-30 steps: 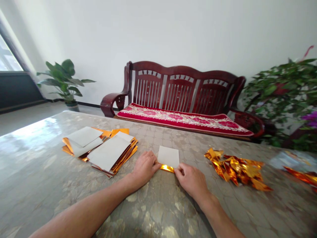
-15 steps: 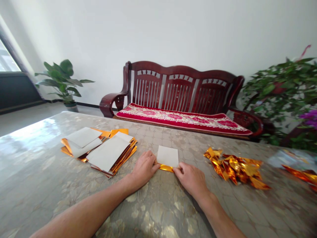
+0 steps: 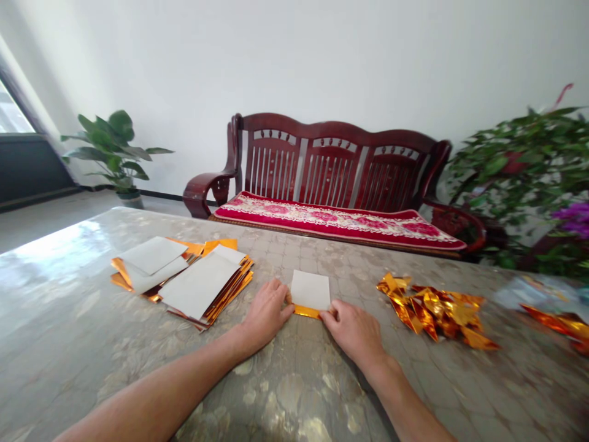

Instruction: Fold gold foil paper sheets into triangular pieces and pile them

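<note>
A sheet of gold foil paper [image 3: 310, 288] lies on the table in front of me, white side up, its near edge folded over into a narrow gold strip. At the left end of that fold, my left hand [image 3: 269, 307] pinches the paper between thumb and fingers. My right hand [image 3: 352, 325] grips the right end the same way, its fingers curled. Left of my left hand sits a stack of foil paper sheets [image 3: 200, 285], mostly white side up with gold edges showing. To the right of my right hand is a pile of folded gold foil pieces [image 3: 435, 307].
The table [image 3: 294, 387] has a shiny patterned cover. At its right end lie a clear plastic bag [image 3: 536, 294] and more gold foil [image 3: 559, 322]. Beyond the table stands a dark wooden bench [image 3: 334, 162] with a red floral cushion [image 3: 340, 216]. Potted plants [image 3: 113, 147] flank it.
The folded gold strip looks flatter and straighter now. Both hands keep their hold on its ends, and the view has shifted very slightly.
</note>
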`<state>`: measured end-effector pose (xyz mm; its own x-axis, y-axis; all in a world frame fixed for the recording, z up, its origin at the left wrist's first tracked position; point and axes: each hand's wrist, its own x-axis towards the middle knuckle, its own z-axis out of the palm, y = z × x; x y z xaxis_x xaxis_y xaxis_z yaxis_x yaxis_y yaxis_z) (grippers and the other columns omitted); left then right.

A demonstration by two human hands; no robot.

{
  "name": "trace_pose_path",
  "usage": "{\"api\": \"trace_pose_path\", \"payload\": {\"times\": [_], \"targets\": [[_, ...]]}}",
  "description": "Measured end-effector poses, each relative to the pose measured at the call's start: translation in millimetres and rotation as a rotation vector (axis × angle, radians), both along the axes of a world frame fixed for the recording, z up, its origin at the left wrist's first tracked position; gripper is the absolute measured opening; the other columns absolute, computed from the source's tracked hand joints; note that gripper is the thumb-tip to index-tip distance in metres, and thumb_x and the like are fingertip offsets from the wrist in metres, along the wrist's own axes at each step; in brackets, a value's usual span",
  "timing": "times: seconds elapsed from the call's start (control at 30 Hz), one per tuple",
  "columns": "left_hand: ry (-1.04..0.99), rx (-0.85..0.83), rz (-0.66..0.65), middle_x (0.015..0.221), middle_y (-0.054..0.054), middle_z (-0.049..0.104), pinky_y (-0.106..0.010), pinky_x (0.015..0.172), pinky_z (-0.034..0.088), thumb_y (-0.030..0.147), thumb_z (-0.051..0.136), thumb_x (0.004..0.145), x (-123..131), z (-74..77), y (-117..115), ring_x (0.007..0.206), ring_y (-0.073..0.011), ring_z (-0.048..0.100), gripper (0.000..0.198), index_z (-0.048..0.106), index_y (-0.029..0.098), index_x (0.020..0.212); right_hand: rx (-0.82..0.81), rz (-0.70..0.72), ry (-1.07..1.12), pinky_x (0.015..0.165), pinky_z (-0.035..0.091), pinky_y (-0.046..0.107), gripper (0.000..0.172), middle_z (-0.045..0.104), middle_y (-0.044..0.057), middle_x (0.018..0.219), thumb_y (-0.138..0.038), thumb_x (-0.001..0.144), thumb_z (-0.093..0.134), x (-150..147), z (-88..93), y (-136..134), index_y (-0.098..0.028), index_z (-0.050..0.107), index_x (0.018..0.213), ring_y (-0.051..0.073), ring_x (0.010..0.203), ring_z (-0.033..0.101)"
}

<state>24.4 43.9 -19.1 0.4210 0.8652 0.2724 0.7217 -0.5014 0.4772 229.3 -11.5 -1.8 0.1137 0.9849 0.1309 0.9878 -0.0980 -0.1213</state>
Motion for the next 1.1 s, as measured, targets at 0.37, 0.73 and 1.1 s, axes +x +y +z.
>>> {"api": "trace_pose_path", "payload": {"times": [0.37,0.73,1.1], "targets": [[0.029,0.122,-0.165,0.118,-0.005,0.054,-0.035,0.097,0.044,0.008,0.049,0.088,3.2,-3.4,-5.5,0.110,-0.0208,0.050,0.035,0.056,0.025,0.118,0.033,0.016,-0.025,0.055,0.023,0.028,0.027,0.070,0.001,0.077,-0.043,0.092,0.050,-0.4,-3.6,-0.7,-0.024,0.063,0.078,0.017,0.072,0.063],[0.038,-0.011,-0.104,0.107,-0.006,0.062,-0.031,0.089,0.045,0.028,0.055,0.091,3.1,-2.7,-1.3,0.102,-0.0204,0.058,0.029,0.058,0.022,0.119,0.115,0.116,-0.015,0.059,0.027,0.028,0.023,0.071,0.001,0.081,-0.038,0.093,0.051,3.8,-9.0,-0.1,-0.023,0.060,0.078,0.016,0.074,0.063],[0.046,-0.081,-0.066,0.088,-0.001,0.068,-0.029,0.081,0.044,0.031,0.056,0.090,3.4,5.6,-2.6,0.091,-0.0197,0.062,0.026,0.061,0.022,0.114,0.075,0.072,-0.048,0.057,0.026,0.027,0.027,0.071,0.001,0.080,-0.040,0.096,0.048,2.6,-8.0,0.9,-0.023,0.060,0.080,0.017,0.075,0.065]]}}
